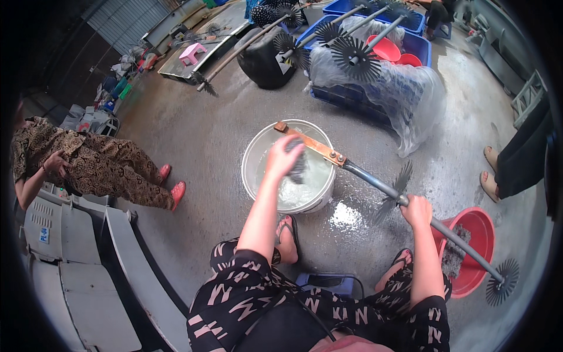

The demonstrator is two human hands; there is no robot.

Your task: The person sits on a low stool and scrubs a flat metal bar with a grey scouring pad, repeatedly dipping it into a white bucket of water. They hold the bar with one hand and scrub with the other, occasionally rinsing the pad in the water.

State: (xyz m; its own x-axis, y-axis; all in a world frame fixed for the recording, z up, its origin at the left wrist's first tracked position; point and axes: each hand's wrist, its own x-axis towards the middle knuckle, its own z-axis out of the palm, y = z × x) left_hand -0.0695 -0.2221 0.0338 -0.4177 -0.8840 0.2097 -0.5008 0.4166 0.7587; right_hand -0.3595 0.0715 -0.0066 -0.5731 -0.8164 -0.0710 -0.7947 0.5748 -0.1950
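My left hand [283, 155] reaches over a white bucket [253, 154] of soapy water and grips a dark scrubbing brush [298, 169], held against the rusty orange end [314, 146] of a long grey metal pole [375, 183]. That pole lies slanted across the bucket rim. My right hand [417, 211] is closed around the pole farther down. Black round wire discs [397, 189] sit on the pole near that hand, and another wire disc [501, 282] at its far end. My feet in sandals rest on the wet concrete below the bucket.
A red basin [480, 232] stands under the pole at right. Blue crates [375, 97] with plastic sheeting, red bowls and more disc-tipped poles [354, 57] stand behind the bucket. A seated person [88, 164] is at left, another person's feet [489, 170] at right. Grey panels [76, 258] lie lower left.
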